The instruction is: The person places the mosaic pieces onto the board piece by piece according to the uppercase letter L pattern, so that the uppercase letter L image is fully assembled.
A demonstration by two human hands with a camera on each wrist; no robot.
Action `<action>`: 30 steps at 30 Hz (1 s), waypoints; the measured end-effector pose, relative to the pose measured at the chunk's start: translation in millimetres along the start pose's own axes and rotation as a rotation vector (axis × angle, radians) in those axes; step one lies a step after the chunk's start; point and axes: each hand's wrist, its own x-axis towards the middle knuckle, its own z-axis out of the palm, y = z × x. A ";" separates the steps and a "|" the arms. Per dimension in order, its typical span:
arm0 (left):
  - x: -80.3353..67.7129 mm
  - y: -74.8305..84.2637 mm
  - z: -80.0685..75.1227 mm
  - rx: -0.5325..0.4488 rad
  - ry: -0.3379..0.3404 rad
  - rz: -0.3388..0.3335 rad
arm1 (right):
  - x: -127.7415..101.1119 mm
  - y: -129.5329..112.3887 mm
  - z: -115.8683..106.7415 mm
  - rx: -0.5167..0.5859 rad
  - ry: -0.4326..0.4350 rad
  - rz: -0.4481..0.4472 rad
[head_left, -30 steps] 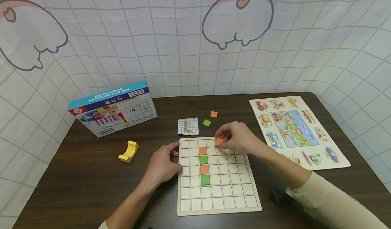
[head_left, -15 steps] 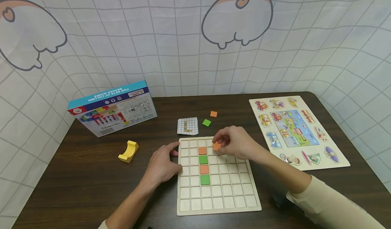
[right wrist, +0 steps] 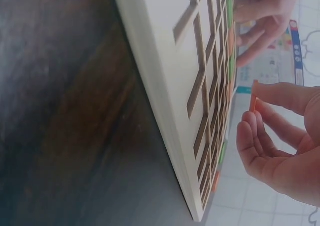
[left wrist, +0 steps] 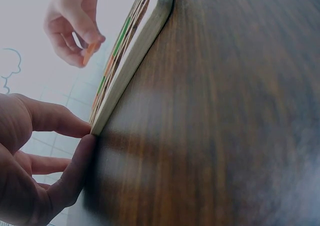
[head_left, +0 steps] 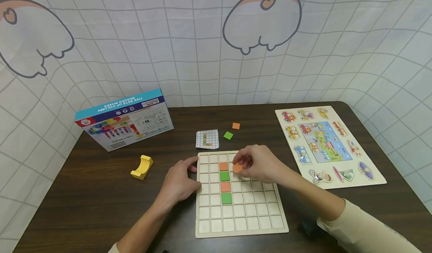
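Observation:
A pale wooden grid board point(head_left: 251, 223) lies on the dark table. One of its columns bears an orange tile point(head_left: 224, 166), a green tile point(head_left: 224, 176), another orange tile point(head_left: 225, 187) and another green tile point(head_left: 227, 198). My right hand point(head_left: 260, 164) pinches a square orange tile point(head_left: 237, 168) just above the upper middle cells; the right wrist view shows this tile point(right wrist: 254, 93) on edge, held by the fingertips clear of the board. My left hand point(head_left: 180, 181) touches the board's left edge with spread thumb and fingers.
Behind the board lie a small pattern card point(head_left: 207, 139), a loose green tile point(head_left: 228, 135) and a loose orange tile point(head_left: 236, 126). A toy box point(head_left: 129, 121) and a yellow curved block point(head_left: 142, 167) are on the left. At right lies a picture puzzle board point(head_left: 293, 148).
My right hand has brought the pinched orange tile from the board's far edge toward me and slightly left. My left hand stays at the left edge.

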 end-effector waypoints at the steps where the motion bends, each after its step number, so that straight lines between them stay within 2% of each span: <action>1: 0.1 0.0 0.0 0.001 -0.001 0.000 | -0.7 -0.6 0.5 0.001 0.002 -0.002; 9: 0.7 0.4 0.0 -0.005 -0.013 -0.019 | -6.5 -5.5 5.1 0.018 -0.016 -0.025; 19: 1.2 -0.1 -0.1 -0.005 -0.011 -0.008 | -12.9 -12.4 11.1 0.027 -0.028 -0.055; 30: 0.0 -0.6 -0.4 0.003 0.000 0.008 | -20.9 -20.6 20.2 0.026 -0.051 -0.033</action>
